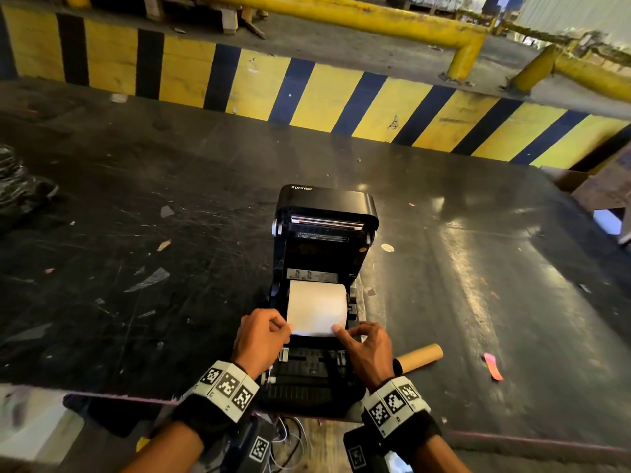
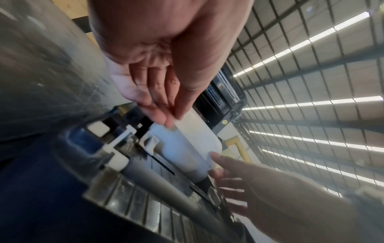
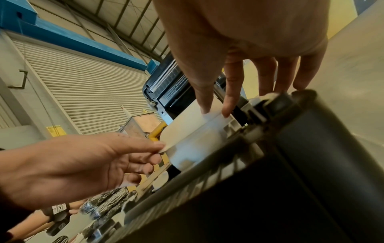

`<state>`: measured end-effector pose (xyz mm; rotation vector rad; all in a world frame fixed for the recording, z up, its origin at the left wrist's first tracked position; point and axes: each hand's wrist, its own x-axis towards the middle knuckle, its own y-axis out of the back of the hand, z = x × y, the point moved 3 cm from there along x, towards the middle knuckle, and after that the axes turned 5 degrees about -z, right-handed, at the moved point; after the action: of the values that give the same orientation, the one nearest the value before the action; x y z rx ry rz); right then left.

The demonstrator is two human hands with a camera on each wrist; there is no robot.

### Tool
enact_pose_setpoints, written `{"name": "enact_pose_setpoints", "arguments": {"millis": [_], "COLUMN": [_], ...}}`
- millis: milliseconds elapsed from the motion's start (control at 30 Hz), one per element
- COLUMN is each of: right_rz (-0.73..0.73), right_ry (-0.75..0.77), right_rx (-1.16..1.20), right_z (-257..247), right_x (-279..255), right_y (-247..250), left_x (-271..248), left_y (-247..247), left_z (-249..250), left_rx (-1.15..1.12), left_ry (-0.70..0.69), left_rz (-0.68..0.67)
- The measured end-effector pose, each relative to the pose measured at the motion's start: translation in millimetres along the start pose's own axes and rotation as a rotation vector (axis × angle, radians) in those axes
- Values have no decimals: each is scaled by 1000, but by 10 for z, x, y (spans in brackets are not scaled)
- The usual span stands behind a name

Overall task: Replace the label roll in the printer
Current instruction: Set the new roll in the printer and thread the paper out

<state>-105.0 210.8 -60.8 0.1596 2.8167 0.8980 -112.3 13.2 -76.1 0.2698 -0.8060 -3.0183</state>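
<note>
A black label printer (image 1: 327, 206) stands on the dark table with its lid swung up and back. A white label roll (image 1: 316, 302) sits in its bay, with the free end of the paper drawn toward me. My left hand (image 1: 263, 336) pinches the left corner of that paper end (image 2: 176, 123). My right hand (image 1: 368, 346) pinches the right corner (image 3: 214, 115) between thumb and forefinger. The grey platen roller (image 2: 166, 192) and the paper guides lie just below the paper's edge. An empty cardboard core (image 1: 421, 358) lies on the table to the right of the printer.
The scratched dark table (image 1: 136, 233) carries paper scraps and an orange label scrap (image 1: 493, 367) at the right. A yellow and black striped kerb (image 1: 307, 93) runs behind it. A cardboard box (image 1: 597, 192) sits at the far right, and cables hang below the table's near edge.
</note>
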Motion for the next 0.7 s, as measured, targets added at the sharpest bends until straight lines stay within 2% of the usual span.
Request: {"name": "enact_pose_setpoints", "arguments": {"millis": [100, 367, 700], "right_rz": [-18, -141, -237], "right_ry": [-5, -24, -30], "right_rx": [6, 45, 40], "right_z": [52, 316, 535], "right_x": [22, 117, 205], "right_y": [4, -70, -171], "left_x": [19, 34, 28], "left_y": [15, 53, 4], "left_z": [-29, -136, -138], "left_rx": [-39, 47, 132], "left_ry": [-20, -35, -57], "left_rz": [-54, -172, -154]}}
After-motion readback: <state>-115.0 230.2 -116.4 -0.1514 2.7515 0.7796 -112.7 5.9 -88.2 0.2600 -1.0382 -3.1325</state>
